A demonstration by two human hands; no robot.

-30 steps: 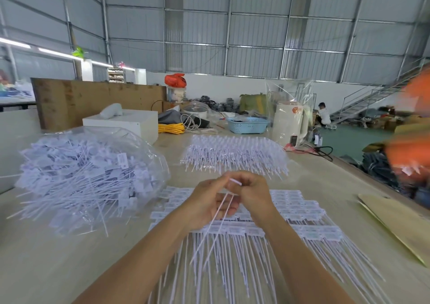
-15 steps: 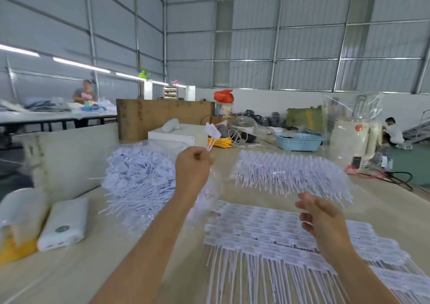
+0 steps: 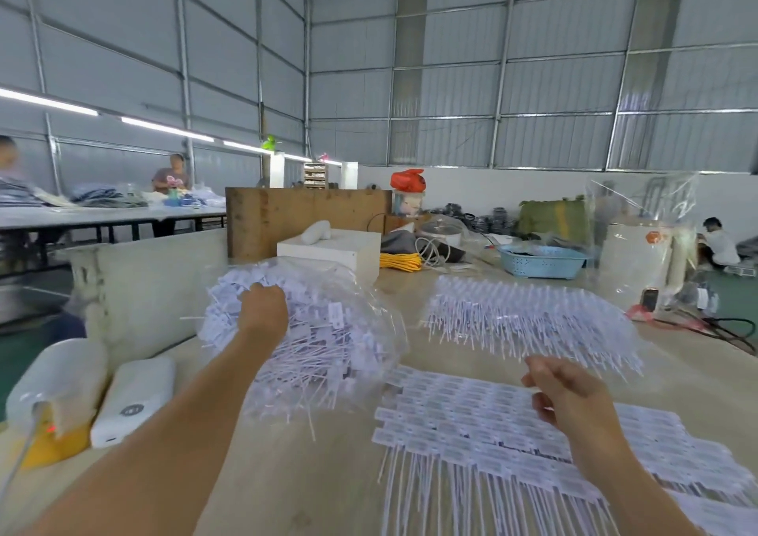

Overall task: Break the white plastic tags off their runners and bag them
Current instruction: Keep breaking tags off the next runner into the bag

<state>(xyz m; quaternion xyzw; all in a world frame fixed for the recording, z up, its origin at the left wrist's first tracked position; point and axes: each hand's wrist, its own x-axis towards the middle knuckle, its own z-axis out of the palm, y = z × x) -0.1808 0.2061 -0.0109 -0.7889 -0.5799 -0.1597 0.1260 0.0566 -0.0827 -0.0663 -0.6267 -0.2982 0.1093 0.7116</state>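
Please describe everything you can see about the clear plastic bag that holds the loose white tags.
The clear plastic bag is thin, glossy and crumpled. It lies on the tan table, left of the sheets of tags still on their runners. It bulges with a heap of loose white tags, their thin tails pointing many ways, some poking out at the lower edge. The left hand reaches into its open top at the far left. A white box stands behind it.

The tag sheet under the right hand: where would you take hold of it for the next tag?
Probably pinch a flat tag head along the sheet's far edge, coming from above with the right hand; the thin tails trail toward the person and give little grip.
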